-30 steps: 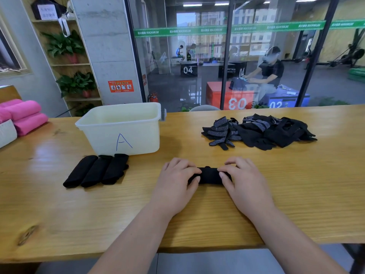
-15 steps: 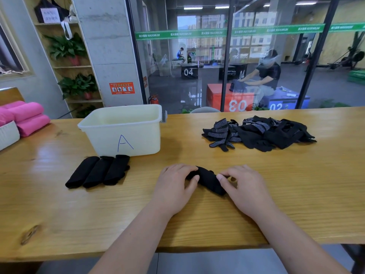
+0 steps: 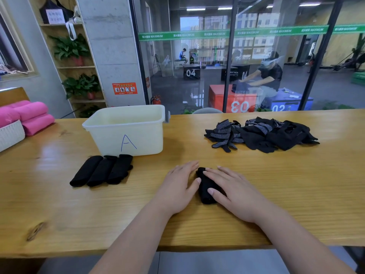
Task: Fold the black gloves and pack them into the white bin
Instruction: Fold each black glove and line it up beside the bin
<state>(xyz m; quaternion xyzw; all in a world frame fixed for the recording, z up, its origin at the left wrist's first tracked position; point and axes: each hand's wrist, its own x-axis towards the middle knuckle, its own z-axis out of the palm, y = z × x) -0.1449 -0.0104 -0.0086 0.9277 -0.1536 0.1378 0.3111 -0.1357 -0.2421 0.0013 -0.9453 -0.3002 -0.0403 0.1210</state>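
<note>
Both hands flat around a folded black glove near the desk's front edge.

The left hand [image 3: 178, 187] lies open, palm down, touching the folded glove [image 3: 206, 187] on its left side; the right hand [image 3: 235, 191] rests open, fingers spread across its top. Three folded gloves [image 3: 101, 170] lie side by side just in front of the white bin [image 3: 126, 129], left of centre. A loose glove pile [image 3: 262, 133] sits toward the desk's [image 3: 296, 184] far right edge.

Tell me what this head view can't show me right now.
- White bin: its floor is hidden by the front wall, so its contents are unknown.
- Folded glove: partly covered by the right hand and left hand.
- Glove pile: tangled, count unclear.
</note>
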